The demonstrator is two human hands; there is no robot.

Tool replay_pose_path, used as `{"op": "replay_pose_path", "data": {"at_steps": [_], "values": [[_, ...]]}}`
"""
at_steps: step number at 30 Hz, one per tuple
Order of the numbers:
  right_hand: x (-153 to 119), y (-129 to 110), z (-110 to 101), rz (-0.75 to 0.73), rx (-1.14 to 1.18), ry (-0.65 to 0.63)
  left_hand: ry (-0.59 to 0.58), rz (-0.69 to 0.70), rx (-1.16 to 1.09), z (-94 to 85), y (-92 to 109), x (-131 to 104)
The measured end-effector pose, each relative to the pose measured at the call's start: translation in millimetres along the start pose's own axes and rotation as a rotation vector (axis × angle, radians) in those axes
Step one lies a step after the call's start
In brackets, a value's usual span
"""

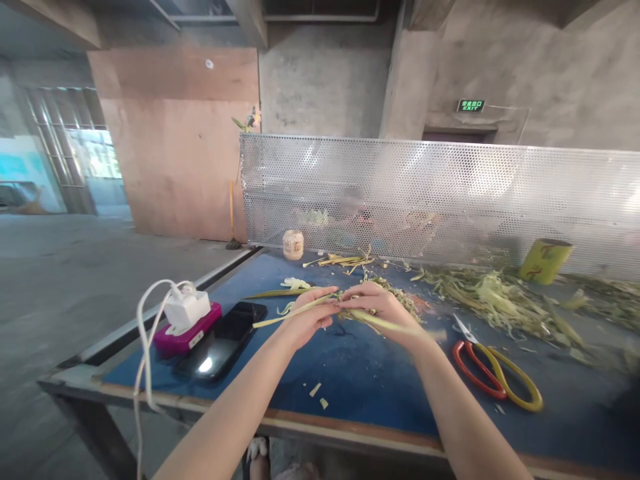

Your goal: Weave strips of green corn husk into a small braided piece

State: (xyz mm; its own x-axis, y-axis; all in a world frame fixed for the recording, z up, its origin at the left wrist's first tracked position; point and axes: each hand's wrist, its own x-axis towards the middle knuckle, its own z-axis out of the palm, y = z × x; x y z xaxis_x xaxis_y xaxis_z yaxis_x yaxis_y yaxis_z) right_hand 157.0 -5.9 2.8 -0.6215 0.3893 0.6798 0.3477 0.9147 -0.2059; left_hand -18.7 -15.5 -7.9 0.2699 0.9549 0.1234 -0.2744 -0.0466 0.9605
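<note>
Above the middle of the blue table, my left hand and my right hand meet with their fingertips closed together. Pinched between them are long, flat, pale green plant strips. One end sticks out past my left hand, and another runs back under my right wrist toward the right. How the strips cross at the fingertips is hidden by the fingers. Just behind my right hand lies a loose heap of dry plant bits. A thicker green stalk rests beyond my left hand.
Scissors with red and yellow handles lie at right. At left are a black phone and a pink power strip with a white plug. A twine roll, leaf piles and a yellow-green can stand before a perforated metal screen.
</note>
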Motion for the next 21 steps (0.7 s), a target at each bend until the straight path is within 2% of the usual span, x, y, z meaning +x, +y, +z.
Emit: {"op": "replay_pose_path", "data": {"at_steps": [7,9,15,21], "values": [[-2,-1,6,0.122,-0.046,-0.105,0.021,0.015,0.085,1.5,-5,1],[-1,-1,9,0.169,-0.045,-0.099,0.018,0.019,0.116,1.8,-4,2],[2,-2,13,0.35,0.097,0.07,0.016,0.054,0.176,2.1,-1,1],[4,-1,13,0.538,0.189,0.205,-0.072,0.127,0.161,2.5,-1,1]]}}
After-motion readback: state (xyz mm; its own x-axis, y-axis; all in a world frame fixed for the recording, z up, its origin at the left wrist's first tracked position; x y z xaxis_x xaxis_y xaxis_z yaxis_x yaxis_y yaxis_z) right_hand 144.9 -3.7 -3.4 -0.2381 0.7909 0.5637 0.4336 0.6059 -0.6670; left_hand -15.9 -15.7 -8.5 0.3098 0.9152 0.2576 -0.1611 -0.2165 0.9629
